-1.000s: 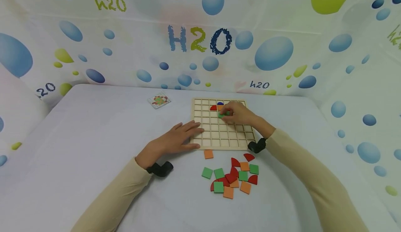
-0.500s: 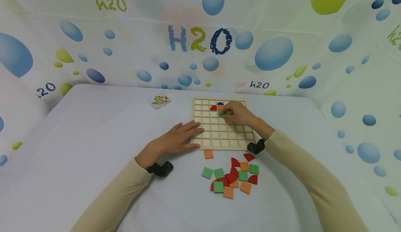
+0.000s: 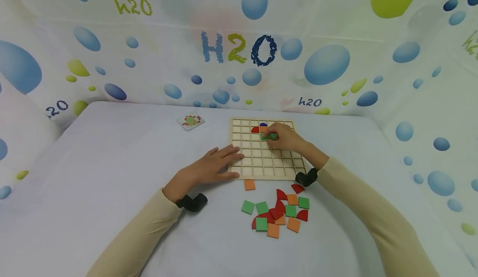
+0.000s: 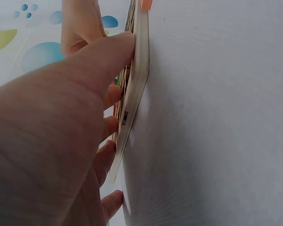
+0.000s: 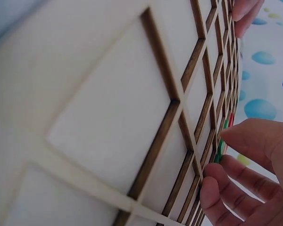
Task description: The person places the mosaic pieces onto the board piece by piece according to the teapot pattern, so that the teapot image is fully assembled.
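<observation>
A wooden grid board (image 3: 246, 171) lies on the table. My left hand (image 3: 210, 167) rests on its left edge with fingers spread, and in the left wrist view the thumb (image 4: 122, 44) lies on the board's rim. Over the upper middle cells is my right hand (image 3: 285, 138), which pinches a green square tile (image 3: 273, 136) between thumb and fingers. In the right wrist view this green tile (image 5: 220, 149) stands at the fingertips, low at the grid. Beside it another green tile (image 3: 264, 137) sits in a cell. A red quarter-circle (image 3: 255, 130), an orange square (image 3: 263, 129) and a blue piece (image 3: 263, 124) also sit in cells.
Loose green, orange and red tiles (image 3: 273, 230) lie in a pile before the board, some overlapping. A single orange square (image 3: 249, 185) lies near its front edge. A small pattern card (image 3: 191, 120) lies at the back left. A printed backdrop (image 3: 179, 61) hangs behind the table.
The right hand shifts only slightly at the same cells with the green tile. The left hand keeps its place. The whole head view tilts a little.
</observation>
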`<state>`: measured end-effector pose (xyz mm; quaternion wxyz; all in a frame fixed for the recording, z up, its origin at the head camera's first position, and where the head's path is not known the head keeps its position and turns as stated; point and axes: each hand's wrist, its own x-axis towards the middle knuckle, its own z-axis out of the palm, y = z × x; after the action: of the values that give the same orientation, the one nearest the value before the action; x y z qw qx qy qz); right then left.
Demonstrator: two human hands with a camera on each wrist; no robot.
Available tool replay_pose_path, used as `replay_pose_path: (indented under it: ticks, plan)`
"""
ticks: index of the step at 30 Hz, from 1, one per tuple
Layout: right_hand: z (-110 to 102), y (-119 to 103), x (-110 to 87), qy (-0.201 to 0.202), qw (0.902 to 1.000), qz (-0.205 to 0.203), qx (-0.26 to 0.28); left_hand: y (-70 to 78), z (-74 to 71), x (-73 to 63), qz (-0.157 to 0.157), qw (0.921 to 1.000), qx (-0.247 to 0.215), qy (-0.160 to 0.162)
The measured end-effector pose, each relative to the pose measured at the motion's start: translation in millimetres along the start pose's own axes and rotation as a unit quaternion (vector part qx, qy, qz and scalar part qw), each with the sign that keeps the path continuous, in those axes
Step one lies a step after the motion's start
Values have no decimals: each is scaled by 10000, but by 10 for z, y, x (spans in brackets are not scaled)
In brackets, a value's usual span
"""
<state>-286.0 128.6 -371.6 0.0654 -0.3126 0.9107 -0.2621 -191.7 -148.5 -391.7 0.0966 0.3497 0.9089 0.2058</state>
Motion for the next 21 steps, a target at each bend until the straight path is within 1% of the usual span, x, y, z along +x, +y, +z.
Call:
replay_pose_path:
  ticks: [4,11,16,21]
  plan:
    - [-1,4,-25,43,9999,-21,92,7,-3,-2,21,10000,-9,37]
    - [30,-34,-105,102,9993,117,344,8,-3,-5,39,10000,24,75]
    - [52,-78,-148,109,9993,-63,347,24,-15,-5,-17,10000,14,36]
    - [62,-127,-191,92,9991,-215,340,38,-18,0,-5,10000,5,40]
